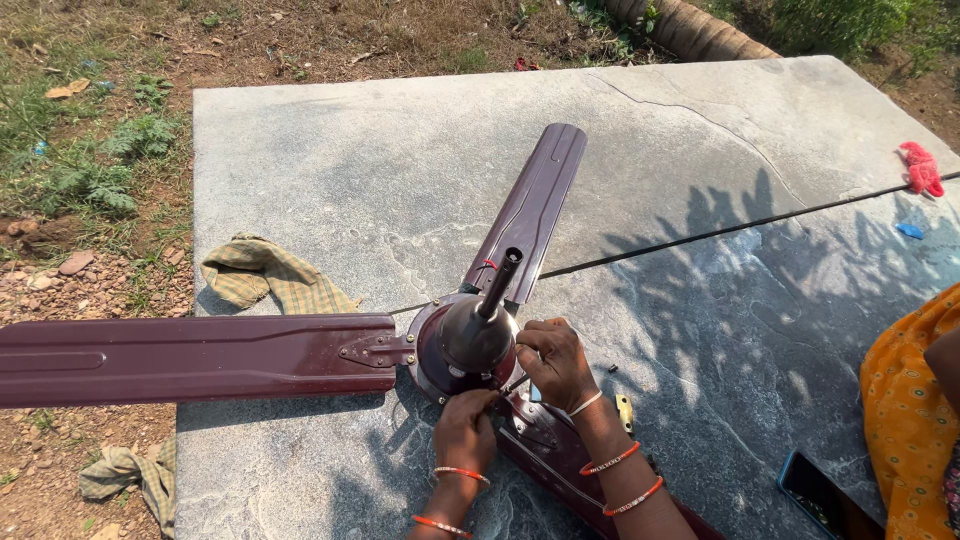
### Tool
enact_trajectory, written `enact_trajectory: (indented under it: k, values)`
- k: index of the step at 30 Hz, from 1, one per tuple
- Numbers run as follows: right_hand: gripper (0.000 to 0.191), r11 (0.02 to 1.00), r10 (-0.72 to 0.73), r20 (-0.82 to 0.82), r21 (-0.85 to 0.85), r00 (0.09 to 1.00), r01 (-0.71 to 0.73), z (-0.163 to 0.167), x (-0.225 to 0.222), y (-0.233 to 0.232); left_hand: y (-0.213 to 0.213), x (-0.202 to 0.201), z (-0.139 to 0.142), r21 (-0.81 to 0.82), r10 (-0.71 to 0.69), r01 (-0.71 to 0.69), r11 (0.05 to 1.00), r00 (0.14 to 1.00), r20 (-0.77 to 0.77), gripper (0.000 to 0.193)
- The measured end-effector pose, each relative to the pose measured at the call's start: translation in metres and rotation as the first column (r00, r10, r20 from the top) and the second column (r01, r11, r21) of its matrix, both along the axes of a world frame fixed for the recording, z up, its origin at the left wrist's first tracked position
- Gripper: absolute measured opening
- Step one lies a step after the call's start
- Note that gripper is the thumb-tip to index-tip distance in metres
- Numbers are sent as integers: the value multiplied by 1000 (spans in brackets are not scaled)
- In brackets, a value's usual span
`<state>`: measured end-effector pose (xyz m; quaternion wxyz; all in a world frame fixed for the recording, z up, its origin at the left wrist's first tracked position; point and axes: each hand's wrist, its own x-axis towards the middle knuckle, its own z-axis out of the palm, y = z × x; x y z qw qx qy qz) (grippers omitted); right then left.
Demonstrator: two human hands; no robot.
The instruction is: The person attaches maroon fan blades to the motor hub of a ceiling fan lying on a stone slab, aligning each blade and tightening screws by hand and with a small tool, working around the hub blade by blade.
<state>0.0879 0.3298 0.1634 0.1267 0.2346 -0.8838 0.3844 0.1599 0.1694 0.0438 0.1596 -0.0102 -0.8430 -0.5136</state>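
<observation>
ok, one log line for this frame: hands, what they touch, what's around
left hand: fingertips on fan motor hub | right hand: gripping at hub's edge | fan: maroon, lying on stone slab | nearby: checked cloth, phone

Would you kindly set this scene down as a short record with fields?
Setting: outdoors, grey stone slab beside grass and dirt
Main thing: maroon ceiling fan lying on the slab, downrod pointing up
Left hand: fingertips at the motor housing's near edge
Right hand: fingers pinched beside the housing
Nearby: checked cloth, phone, red rag
Other person: orange garment at right edge
</observation>
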Motion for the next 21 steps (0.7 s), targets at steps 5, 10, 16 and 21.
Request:
enact_trajectory:
  k: [5, 10, 16, 21]
  values:
    - [22, 1000, 15, 11, 22, 1000, -15, 4, 1, -5, 5, 14, -18, 150, 231, -430, 890, 710, 665, 18]
    - [22, 1000, 26, 10, 2, 1000, -26, 9, 0, -8, 22, 8, -38, 572, -124, -472, 671, 690, 714, 40]
    - [25, 998, 55, 10, -7, 998, -55, 10, 1, -4, 42, -8, -26, 778, -270, -573, 257, 731, 627, 38]
    - [27, 999, 38, 63, -30, 997, -37, 11, 3, 3, 45, -14, -14, 773, -194, -631, 73, 751, 631, 33]
